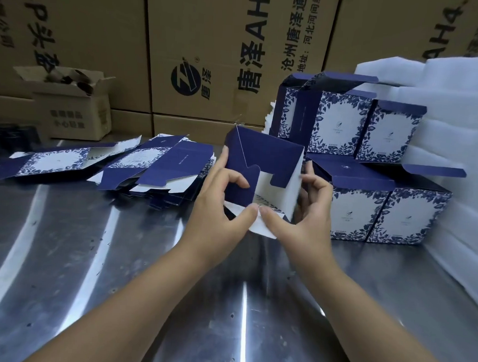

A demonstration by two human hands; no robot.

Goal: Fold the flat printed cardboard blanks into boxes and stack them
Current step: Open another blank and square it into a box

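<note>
A half-formed navy and white box [264, 160] hangs above the steel table, its open bottom flaps turned toward me. My left hand [226, 196] grips its left side, fingers curled over a navy flap and thumb on a white flap. My right hand [308, 209] holds the right wall, thumb pressing the same white flap at the lower edge. Flat printed blanks [155, 165] lie spread in a loose pile to the left. Folded boxes with blue floral print [371, 165] stand stacked in two tiers at the right, lids open.
The shiny steel table [117, 257] stretches toward me. White foam sheets [456, 137] are piled at the far right. Large brown cartons [211, 54] wall the back, and a small open carton [72, 108] sits at the back left.
</note>
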